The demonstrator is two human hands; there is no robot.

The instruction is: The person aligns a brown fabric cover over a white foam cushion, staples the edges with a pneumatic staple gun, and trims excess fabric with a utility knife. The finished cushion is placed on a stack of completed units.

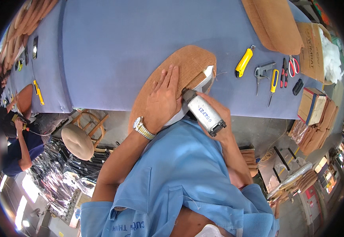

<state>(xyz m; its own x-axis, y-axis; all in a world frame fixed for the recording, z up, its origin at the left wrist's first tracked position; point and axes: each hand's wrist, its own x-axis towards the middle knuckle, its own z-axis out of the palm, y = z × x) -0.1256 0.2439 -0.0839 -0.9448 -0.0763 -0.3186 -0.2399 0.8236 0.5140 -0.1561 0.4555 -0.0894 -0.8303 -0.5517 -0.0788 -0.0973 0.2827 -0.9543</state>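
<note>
Left hand: fingers straight and nearly together, palm down flat on the brown cushion, gripping nothing. Right hand: wrapped around the silver tool, clearly grasping it, though most of its fingers are hidden behind the body (can't tell how tightly they curl). Tool's black nose points at the cushion's right side, just beside the left fingertips; can't tell if it touches. Cushion lies across the near edge of the blue desk, in front of the blue shirt. It's rounded, brown fabric on the upper face, with a pale white-grey layer exposed along the right side and loose threads at that edge. Yellow knife lies farther right on the desk.
</note>
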